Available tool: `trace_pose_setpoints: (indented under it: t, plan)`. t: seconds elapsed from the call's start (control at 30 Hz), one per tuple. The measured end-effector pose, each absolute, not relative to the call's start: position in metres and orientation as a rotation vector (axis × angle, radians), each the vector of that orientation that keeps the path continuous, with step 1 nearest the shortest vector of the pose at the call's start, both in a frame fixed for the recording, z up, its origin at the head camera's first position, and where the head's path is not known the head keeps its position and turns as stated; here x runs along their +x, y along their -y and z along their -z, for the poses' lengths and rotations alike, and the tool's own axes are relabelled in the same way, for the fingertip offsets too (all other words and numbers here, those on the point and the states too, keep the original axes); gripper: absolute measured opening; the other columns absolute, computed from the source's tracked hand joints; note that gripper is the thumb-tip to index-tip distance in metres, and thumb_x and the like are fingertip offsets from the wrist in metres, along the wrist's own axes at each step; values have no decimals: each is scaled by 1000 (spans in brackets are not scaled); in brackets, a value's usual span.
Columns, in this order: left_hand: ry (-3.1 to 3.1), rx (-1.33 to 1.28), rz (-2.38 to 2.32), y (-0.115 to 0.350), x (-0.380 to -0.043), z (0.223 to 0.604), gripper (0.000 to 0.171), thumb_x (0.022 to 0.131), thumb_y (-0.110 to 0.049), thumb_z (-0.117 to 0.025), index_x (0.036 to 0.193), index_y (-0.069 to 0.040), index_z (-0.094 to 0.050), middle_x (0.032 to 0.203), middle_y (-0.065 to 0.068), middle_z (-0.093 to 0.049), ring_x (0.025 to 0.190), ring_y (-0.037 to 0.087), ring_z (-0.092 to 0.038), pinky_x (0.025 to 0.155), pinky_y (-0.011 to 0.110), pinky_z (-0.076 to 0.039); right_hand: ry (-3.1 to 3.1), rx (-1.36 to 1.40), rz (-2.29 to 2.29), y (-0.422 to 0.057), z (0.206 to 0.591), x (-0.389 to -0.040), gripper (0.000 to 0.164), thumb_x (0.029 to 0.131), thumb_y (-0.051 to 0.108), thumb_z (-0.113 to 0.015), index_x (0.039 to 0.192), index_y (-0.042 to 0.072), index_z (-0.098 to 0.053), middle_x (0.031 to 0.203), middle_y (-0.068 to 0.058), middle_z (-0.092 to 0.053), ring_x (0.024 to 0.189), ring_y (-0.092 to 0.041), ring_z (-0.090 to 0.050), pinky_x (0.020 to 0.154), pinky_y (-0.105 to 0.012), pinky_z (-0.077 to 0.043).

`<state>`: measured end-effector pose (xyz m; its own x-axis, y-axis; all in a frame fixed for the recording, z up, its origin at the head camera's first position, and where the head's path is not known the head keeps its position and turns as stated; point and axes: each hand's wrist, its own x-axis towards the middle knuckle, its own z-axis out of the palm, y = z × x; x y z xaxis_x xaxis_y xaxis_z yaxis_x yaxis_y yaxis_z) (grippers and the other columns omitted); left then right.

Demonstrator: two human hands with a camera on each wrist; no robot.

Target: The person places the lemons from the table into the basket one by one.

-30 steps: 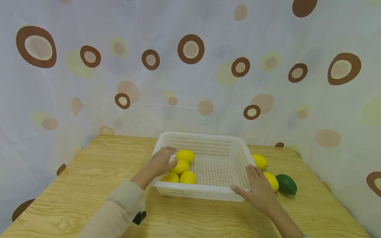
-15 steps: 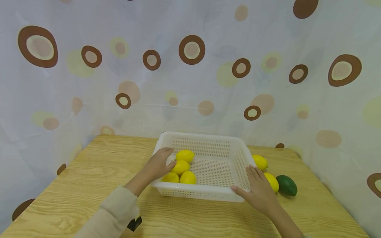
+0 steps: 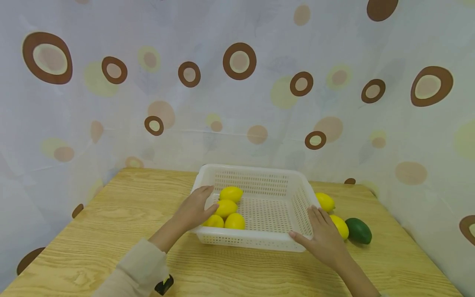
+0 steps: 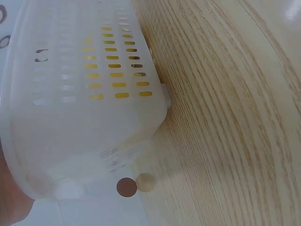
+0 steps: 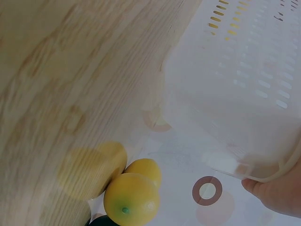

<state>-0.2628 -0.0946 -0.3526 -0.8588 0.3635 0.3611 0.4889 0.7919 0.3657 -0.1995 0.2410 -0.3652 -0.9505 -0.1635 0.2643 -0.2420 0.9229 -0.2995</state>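
A white plastic basket [image 3: 256, 235] with slotted walls stands on the wooden table. Several yellow lemons [image 3: 235, 221] lie in its left part; in the left wrist view, yellow shows through the slots of the basket wall [image 4: 84, 127]. My left hand [image 3: 191, 210] rests at the left rim with loosely extended fingers, its thumb near the lemons. On the right rim lies my right hand [image 3: 323, 237], fingers straight and thumb toward the front rim. In the right wrist view, part of that hand [image 5: 277, 195] touches the rim corner.
Right of the basket, two lemons [image 3: 325, 202] and a dark green avocado-shaped fruit [image 3: 358, 231] lie on the table [image 3: 230, 272]. A patterned curtain [image 3: 237, 107] hangs behind and at both sides. A small black item [image 3: 164, 284] sits under the left sleeve.
My left hand has drawn back a little toward the lower left, away from the lemons. The right hand, basket and fruit look still.
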Motion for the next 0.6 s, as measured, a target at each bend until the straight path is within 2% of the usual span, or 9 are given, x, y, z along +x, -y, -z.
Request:
trace_pose_setpoints:
  t: [0.33, 0.6]
  plan:
    - [2714, -687, 638, 98, -253, 353, 62, 89, -24, -60, 134, 13, -39, 137, 28, -43, 129, 40, -40, 106, 49, -37, 2849, 305, -491, -241, 365, -199, 94, 83, 58, -55, 138, -13, -29, 146, -32, -25, 134, -50, -20, 106, -64, -21]
    - [2790, -700, 625, 103, -248, 354, 83, 86, -47, -59, 139, 11, -32, 147, 26, -30, 137, 44, -24, 110, 55, -27, 2858, 299, -499, -241, 366, -200, 95, 83, 58, -55, 139, -14, -28, 147, -32, -24, 135, -50, -19, 107, -64, -20]
